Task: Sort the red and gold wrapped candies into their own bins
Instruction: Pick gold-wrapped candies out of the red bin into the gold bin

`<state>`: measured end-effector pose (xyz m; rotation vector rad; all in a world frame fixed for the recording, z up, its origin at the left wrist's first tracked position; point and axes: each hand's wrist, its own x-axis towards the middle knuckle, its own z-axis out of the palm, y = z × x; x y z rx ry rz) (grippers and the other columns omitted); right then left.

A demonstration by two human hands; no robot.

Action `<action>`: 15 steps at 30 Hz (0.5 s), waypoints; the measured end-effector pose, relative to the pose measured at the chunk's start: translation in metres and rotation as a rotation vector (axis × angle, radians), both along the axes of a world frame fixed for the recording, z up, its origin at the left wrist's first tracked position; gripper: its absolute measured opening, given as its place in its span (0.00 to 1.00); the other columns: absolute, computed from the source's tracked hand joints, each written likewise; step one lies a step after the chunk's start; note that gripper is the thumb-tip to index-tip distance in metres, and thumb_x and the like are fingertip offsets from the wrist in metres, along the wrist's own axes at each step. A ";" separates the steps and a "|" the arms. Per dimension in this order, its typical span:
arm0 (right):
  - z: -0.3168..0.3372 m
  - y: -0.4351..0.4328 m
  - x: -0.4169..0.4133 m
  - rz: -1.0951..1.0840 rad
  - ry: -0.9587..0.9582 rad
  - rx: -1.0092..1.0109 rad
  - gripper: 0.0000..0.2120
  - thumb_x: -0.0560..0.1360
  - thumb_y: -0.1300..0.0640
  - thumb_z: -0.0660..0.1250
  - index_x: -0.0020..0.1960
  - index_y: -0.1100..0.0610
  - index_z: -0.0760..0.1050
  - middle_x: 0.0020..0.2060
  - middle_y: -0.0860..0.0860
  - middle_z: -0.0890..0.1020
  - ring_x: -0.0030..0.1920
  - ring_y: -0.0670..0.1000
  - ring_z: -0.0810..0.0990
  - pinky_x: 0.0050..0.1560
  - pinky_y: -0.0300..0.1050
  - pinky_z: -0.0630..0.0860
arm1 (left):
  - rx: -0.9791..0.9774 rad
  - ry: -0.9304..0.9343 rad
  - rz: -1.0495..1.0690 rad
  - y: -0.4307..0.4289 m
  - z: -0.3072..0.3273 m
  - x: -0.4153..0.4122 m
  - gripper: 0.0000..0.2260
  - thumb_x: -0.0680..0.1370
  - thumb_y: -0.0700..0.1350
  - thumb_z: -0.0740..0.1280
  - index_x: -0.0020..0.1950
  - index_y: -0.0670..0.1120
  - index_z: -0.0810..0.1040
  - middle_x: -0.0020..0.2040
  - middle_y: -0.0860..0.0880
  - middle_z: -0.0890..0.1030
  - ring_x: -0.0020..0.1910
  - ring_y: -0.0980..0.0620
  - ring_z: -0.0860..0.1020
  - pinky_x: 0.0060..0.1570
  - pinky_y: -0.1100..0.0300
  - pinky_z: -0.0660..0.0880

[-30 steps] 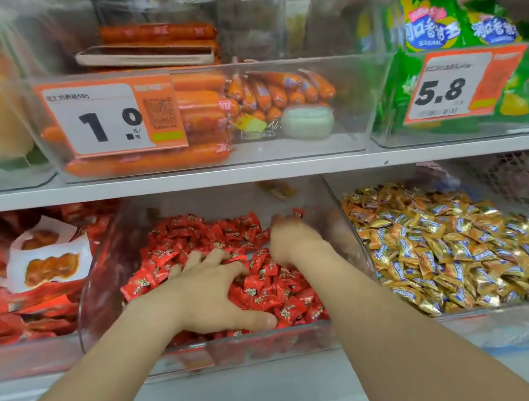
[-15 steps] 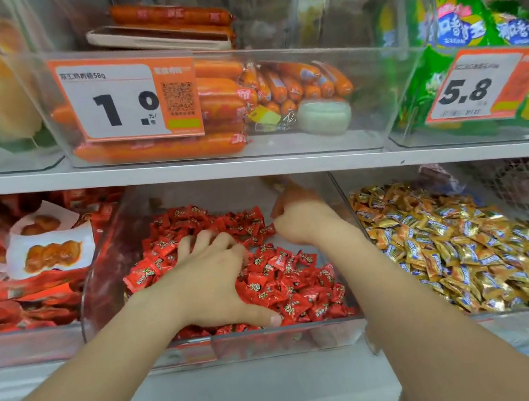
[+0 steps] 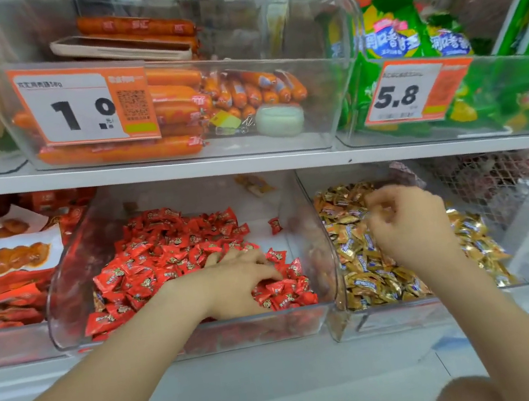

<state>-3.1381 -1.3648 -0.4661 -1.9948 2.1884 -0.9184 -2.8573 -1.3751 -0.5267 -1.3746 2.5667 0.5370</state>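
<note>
Left hand (image 3: 234,281) rests, fingers spread, on red candies (image 3: 166,247) in a clear bin (image 3: 259,331); right hand (image 3: 408,222) curls above gold candies (image 3: 363,264) in the neighbouring bin (image 3: 413,315), any hold blurred. A stray gold candy (image 3: 255,184) lies slantwise behind the red heap.

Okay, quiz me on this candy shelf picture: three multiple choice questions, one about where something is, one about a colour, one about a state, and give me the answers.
1. The right hand is over: A) the gold candies B) the sausages C) the green bags.
2. The pile under the left hand is: A) green B) red C) blue.
3. The right hand's fingers are: A) spread flat B) curled C) out of view.

Answers:
1 A: gold wrappers lie directly beneath it.
2 B: the left hand rests on red wrappers.
3 B: its fingers bend in toward the palm.
</note>
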 end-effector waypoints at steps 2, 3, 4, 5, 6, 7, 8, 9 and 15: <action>0.000 0.003 -0.004 0.030 0.047 0.000 0.11 0.76 0.59 0.69 0.56 0.51 0.86 0.47 0.49 0.88 0.48 0.60 0.83 0.53 0.52 0.80 | -0.015 -0.156 0.026 0.001 0.001 -0.005 0.32 0.77 0.72 0.63 0.78 0.63 0.63 0.78 0.54 0.60 0.77 0.45 0.58 0.74 0.37 0.58; 0.002 0.005 0.000 0.077 0.002 -0.038 0.12 0.76 0.60 0.69 0.55 0.50 0.86 0.45 0.47 0.87 0.45 0.56 0.84 0.51 0.49 0.80 | -0.042 -0.213 0.051 0.000 0.001 -0.006 0.32 0.78 0.70 0.63 0.79 0.62 0.61 0.79 0.51 0.59 0.77 0.43 0.58 0.73 0.37 0.60; 0.004 0.008 0.007 0.141 -0.060 -0.079 0.12 0.77 0.60 0.68 0.54 0.49 0.86 0.44 0.43 0.87 0.44 0.50 0.84 0.51 0.45 0.80 | -0.077 -0.253 0.084 -0.001 0.002 -0.005 0.32 0.78 0.68 0.63 0.80 0.61 0.60 0.79 0.50 0.59 0.77 0.42 0.59 0.72 0.38 0.62; 0.007 0.011 0.016 0.218 -0.111 -0.110 0.12 0.77 0.61 0.68 0.53 0.48 0.86 0.44 0.40 0.87 0.43 0.43 0.84 0.51 0.41 0.79 | -0.117 -0.281 0.123 -0.002 0.004 -0.002 0.32 0.78 0.66 0.64 0.80 0.60 0.59 0.78 0.48 0.60 0.76 0.41 0.60 0.71 0.39 0.63; 0.009 0.015 0.025 0.306 -0.139 -0.130 0.12 0.78 0.61 0.68 0.52 0.47 0.87 0.43 0.39 0.87 0.43 0.40 0.84 0.51 0.35 0.78 | -0.162 -0.295 0.170 -0.005 0.006 0.003 0.32 0.78 0.65 0.64 0.80 0.60 0.60 0.77 0.48 0.62 0.76 0.41 0.61 0.71 0.40 0.64; 0.010 0.018 0.035 0.394 -0.137 -0.133 0.12 0.78 0.62 0.68 0.51 0.47 0.87 0.43 0.38 0.86 0.44 0.38 0.83 0.51 0.31 0.76 | -0.206 -0.297 0.220 -0.008 0.009 0.009 0.31 0.79 0.66 0.64 0.80 0.60 0.61 0.77 0.48 0.63 0.75 0.40 0.62 0.70 0.40 0.64; 0.009 0.019 0.043 0.479 -0.120 -0.124 0.13 0.78 0.63 0.68 0.51 0.47 0.87 0.43 0.38 0.86 0.45 0.37 0.83 0.51 0.29 0.74 | -0.250 -0.285 0.270 -0.011 0.012 0.015 0.29 0.79 0.67 0.63 0.79 0.60 0.63 0.77 0.48 0.64 0.75 0.40 0.63 0.70 0.40 0.64; 0.008 0.020 0.052 0.548 -0.097 -0.105 0.14 0.77 0.65 0.68 0.51 0.48 0.87 0.45 0.38 0.86 0.46 0.37 0.82 0.52 0.28 0.73 | -0.282 -0.248 0.313 -0.013 0.015 0.021 0.27 0.80 0.68 0.62 0.77 0.61 0.66 0.77 0.48 0.65 0.75 0.39 0.64 0.71 0.39 0.64; 0.003 0.007 0.089 0.776 0.184 0.110 0.14 0.77 0.60 0.70 0.59 0.47 0.84 0.53 0.42 0.86 0.56 0.43 0.82 0.60 0.35 0.75 | -0.270 0.037 0.416 0.009 0.046 0.047 0.18 0.78 0.69 0.63 0.65 0.64 0.75 0.70 0.53 0.71 0.70 0.43 0.66 0.67 0.42 0.64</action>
